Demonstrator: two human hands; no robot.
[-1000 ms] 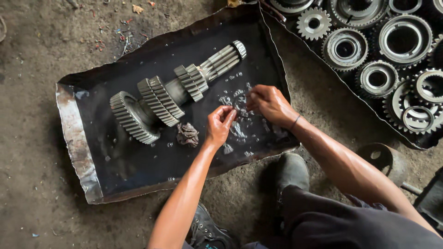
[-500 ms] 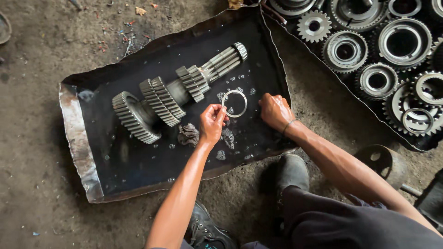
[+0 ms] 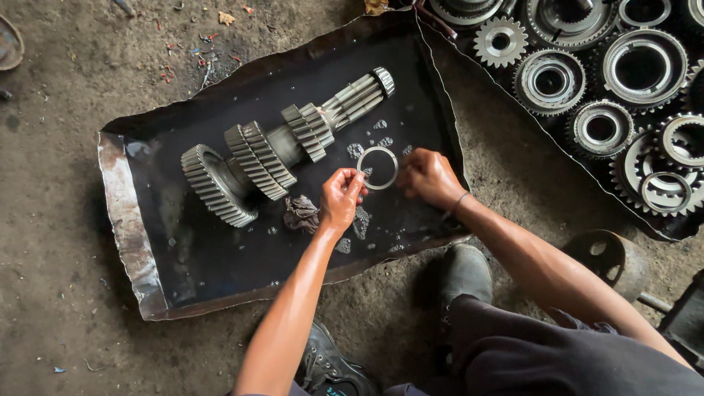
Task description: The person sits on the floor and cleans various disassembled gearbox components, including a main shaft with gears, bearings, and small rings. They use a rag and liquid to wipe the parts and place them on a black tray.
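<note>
Steel ring point(image 3: 378, 168), thin, held above black oily tray point(image 3: 132, 235), just right of gear shaft point(image 3: 282, 150). Left hand point(image 3: 341, 199) pinches ring's left edge between fingertips. Right hand point(image 3: 427, 177) curled beside ring's right edge; contact hidden, grip unclear. Tray of gears point(image 3: 587, 88) cut off at top right.

the near half of the dark metal tray point(image 3: 139, 242) lies open, with only a crumpled rag point(image 3: 301, 214) and small shiny bits near its middle. the long gear shaft point(image 3: 282, 150) lies slantwise across the tray's far half, blocking the way there. the left hand point(image 3: 341, 199) and right hand point(image 3: 427, 176) fill the right part. packed loose gears point(image 3: 609, 88) crowd the far right.
</note>
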